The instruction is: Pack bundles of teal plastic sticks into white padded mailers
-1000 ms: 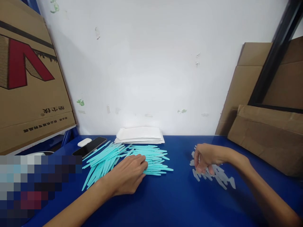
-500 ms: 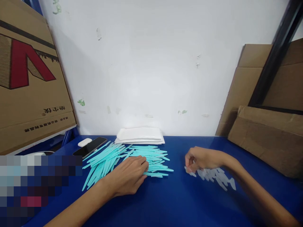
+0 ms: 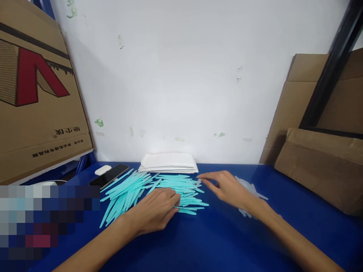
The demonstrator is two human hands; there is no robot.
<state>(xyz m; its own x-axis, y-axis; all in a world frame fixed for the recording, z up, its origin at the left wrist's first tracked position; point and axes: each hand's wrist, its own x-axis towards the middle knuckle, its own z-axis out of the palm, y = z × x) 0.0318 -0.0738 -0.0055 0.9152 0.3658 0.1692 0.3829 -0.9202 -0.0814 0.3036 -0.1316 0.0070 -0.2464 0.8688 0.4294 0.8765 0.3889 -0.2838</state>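
Several thin turquoise sticks (image 3: 127, 190) lie in a loose heap on the blue table (image 3: 184, 245). My left hand (image 3: 161, 207) rests over the right part of the heap, its fingers closed on a turquoise stick near the front; the fingertips are partly hidden. My right hand (image 3: 224, 185) is at the right ends of the sticks, thumb and forefinger pinching a small translucent piece (image 3: 199, 181). More translucent pieces (image 3: 248, 186) lie in a pile, partly covered by my right hand and forearm.
White flat packets (image 3: 168, 162) are stacked against the wall. A phone (image 3: 110, 175) and a white case (image 3: 103, 170) lie at the back left. Cardboard stands at the left (image 3: 42, 124) and right (image 3: 320, 170). The lower left corner is pixelated.
My right hand has moved left from the translucent pile to the turquoise sticks, with a small piece in its fingers. My left hand has barely moved. The view has shifted slightly.
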